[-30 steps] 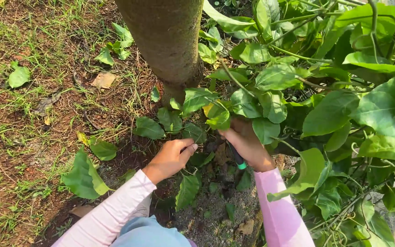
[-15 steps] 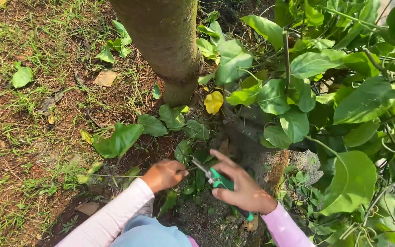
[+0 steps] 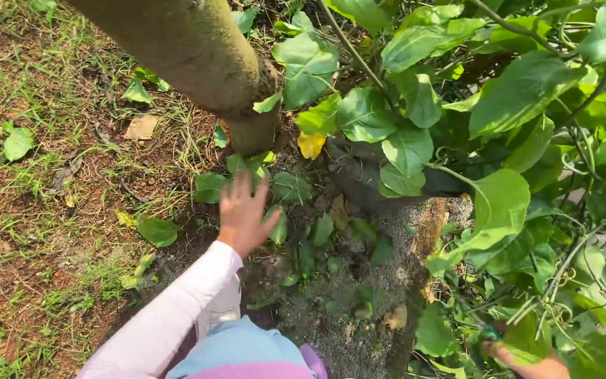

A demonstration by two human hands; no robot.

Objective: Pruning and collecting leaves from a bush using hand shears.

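Where the left hand (image 3: 243,210) spreads, green leaves (image 3: 269,184) just beyond its fingertips.

One head view — looking steeply down, close, at the tree trunk (image 3: 198,56).

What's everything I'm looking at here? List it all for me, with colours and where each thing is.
tree trunk: one, grey-brown, leaning from top left to its base at upper centre
leafy vines: many broad green leaves on thin stems, filling the right side
yellow leaf: one, just right of the trunk base
cut green leaves: several, scattered on the soil around the trunk base
dry brown leaf: one, on the ground left of the trunk
grass: sparse green patches over reddish-brown soil, left side
grey gravelly patch: one, bottom centre
left hand: open, fingers spread, reaching toward the leaves at the trunk base; pale pink sleeve
right hand: bottom right edge, mostly hidden by leaves; its grip cannot be made out
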